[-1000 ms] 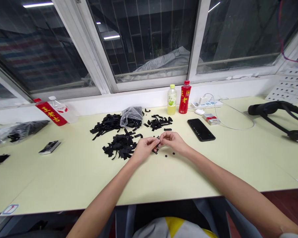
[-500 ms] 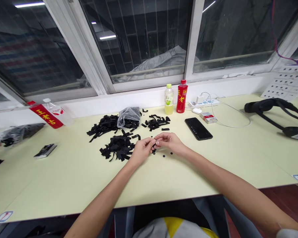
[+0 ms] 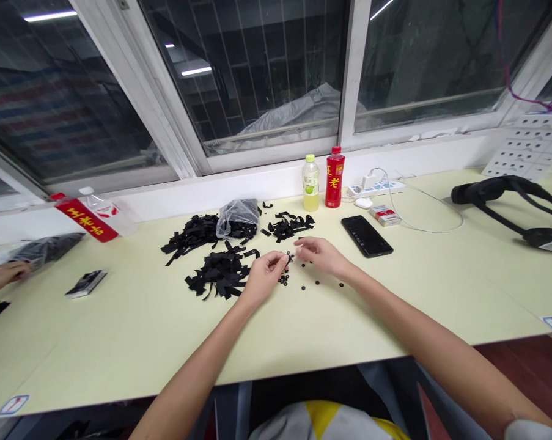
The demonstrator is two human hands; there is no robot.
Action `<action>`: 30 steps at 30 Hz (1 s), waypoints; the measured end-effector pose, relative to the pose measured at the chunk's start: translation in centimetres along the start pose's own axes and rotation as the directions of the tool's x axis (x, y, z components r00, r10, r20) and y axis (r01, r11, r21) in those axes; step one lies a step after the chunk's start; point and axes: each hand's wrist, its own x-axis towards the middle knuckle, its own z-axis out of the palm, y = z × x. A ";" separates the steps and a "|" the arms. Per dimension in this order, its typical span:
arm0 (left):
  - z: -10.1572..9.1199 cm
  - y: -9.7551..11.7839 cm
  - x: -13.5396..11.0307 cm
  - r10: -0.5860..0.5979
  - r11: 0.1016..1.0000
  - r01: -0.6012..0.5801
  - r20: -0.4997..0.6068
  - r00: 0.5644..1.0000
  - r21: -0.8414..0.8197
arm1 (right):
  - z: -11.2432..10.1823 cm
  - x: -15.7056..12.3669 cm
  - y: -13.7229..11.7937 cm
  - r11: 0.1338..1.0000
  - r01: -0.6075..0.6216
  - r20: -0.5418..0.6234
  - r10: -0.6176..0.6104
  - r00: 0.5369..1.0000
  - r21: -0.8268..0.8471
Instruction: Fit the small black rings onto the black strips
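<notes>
My left hand (image 3: 266, 274) is closed in a pinch over the table, with a small black piece (image 3: 288, 258) showing at the fingertips. Its exact kind is too small to make out. Just to the right, my right hand (image 3: 322, 255) is held apart from it, fingers loosely spread and slightly smeared, with nothing visible in them. Small black ring-like discs (image 3: 283, 280) lie beneath and around the hands, several scattered toward the right. Beside my left hand is a pile of short black fabric strips (image 3: 218, 273).
Behind lie another strip pile (image 3: 191, 237), a plastic bag (image 3: 238, 220) and a smaller heap (image 3: 288, 226). Two drink bottles (image 3: 334, 178) stand by the window. A phone (image 3: 366, 236), cigarette box (image 3: 384, 215) and black headset (image 3: 509, 205) are rightward. Another person's hand (image 3: 5, 277) reaches in from the left.
My hands were together at the fingertips; my right hand has drawn away and its fingers have parted. Another disc now lies farther right. The other person's hand has come further into view.
</notes>
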 end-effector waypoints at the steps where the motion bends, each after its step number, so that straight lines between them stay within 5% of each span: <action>1: -0.1 -0.2 0.1 -0.002 1.000 0.002 -0.029 1.000 -0.004 | -0.8 0.2 0.3 0.973 0.001 -0.137 -0.034 0.990 -0.232; 4: -0.5 -0.4 0.4 -0.007 1.000 0.009 -0.099 0.995 0.016 | -2.9 0.5 1.2 0.732 -0.209 -0.390 -0.083 0.917 -0.649; 8: -1.1 -0.2 0.3 0.011 0.991 0.007 -0.132 0.991 0.133 | -3.9 0.5 1.8 0.587 -0.409 -0.467 0.058 0.882 -0.699; 11: -1.0 -0.1 0.3 0.040 0.978 -0.014 -0.120 0.992 0.209 | -3.6 0.6 1.6 0.557 -0.396 -0.474 0.004 0.880 -0.730; 16: -0.8 -0.7 0.3 0.084 0.948 -0.055 -0.081 0.993 0.312 | -1.8 0.0 0.9 0.706 0.001 -0.287 -0.290 0.913 -0.709; 19: -0.9 -0.9 0.3 0.190 0.925 -0.186 0.023 0.982 0.331 | 0.0 -0.7 0.3 0.804 0.335 0.002 -0.384 0.923 -0.492; 21: -1.1 -0.9 0.3 0.242 0.910 -0.263 0.106 0.965 0.321 | 1.2 -1.2 -0.1 0.843 0.415 0.115 -0.401 0.909 -0.342; 25: -1.2 -0.8 0.2 0.240 0.888 -0.297 0.196 0.951 0.352 | 2.1 -1.2 -0.8 0.923 0.368 0.167 -0.348 0.923 -0.114; 30: -1.0 -1.0 0.5 0.128 0.924 -0.151 0.089 0.988 0.351 | 0.6 -0.6 -0.7 0.981 0.089 0.093 -0.106 0.990 0.175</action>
